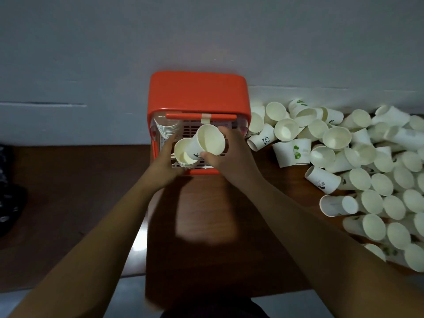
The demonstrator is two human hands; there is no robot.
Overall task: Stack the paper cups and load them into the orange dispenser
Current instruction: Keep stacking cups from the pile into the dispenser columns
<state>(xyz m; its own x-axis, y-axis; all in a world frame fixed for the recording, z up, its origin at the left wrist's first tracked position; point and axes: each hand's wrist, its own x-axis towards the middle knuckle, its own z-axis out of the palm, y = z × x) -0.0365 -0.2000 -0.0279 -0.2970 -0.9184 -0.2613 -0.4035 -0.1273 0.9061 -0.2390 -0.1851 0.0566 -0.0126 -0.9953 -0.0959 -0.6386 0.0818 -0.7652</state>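
At centre frame, before the orange dispenser [197, 92], the right hand [229, 154] pinches one cup [210, 140], base tilted lower-left toward the open mouth of the stack [184, 155] the left hand [164, 161] grips.

The dispenser [198, 97] stands on the desk [206, 214] against the wall [206, 31]; loose cups [367, 171] lie piled to its right.

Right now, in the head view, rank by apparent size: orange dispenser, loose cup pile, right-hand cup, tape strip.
Largest to smallest:
1. loose cup pile
2. orange dispenser
3. cup in the right hand
4. tape strip
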